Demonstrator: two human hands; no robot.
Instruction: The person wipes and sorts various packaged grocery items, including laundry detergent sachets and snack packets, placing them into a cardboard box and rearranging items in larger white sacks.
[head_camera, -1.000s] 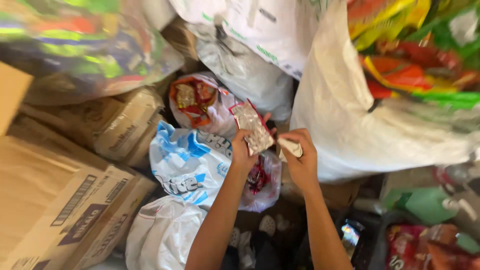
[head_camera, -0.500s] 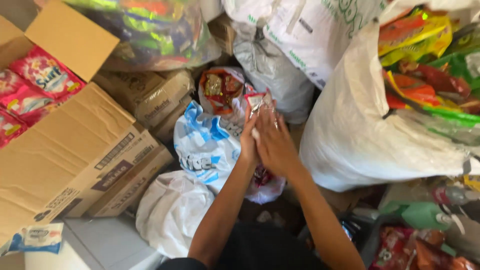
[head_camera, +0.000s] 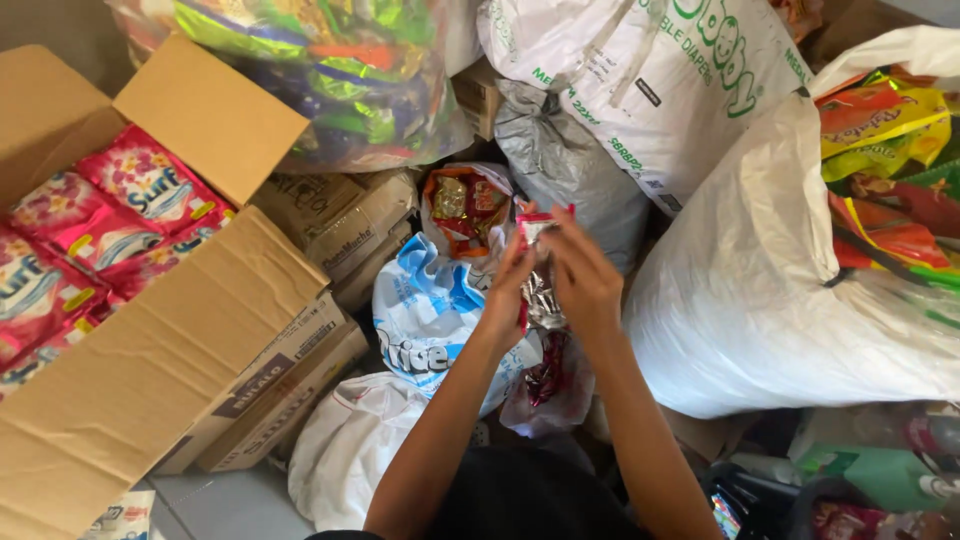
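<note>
Both hands meet at chest height over a heap of stock: the left hand (head_camera: 508, 290) and the right hand (head_camera: 585, 280) each pinch the top of a strip of small red sachets (head_camera: 537, 265), fingers closed on it. The strip hangs straight down between the palms, its long axis vertical, equally near both. Just beyond the fingertips sits a clear bag of snack packets (head_camera: 462, 205); left of the left hand, an open carton of pink detergent packets (head_camera: 100, 230); right of the right hand, a big white sack (head_camera: 760, 290).
</note>
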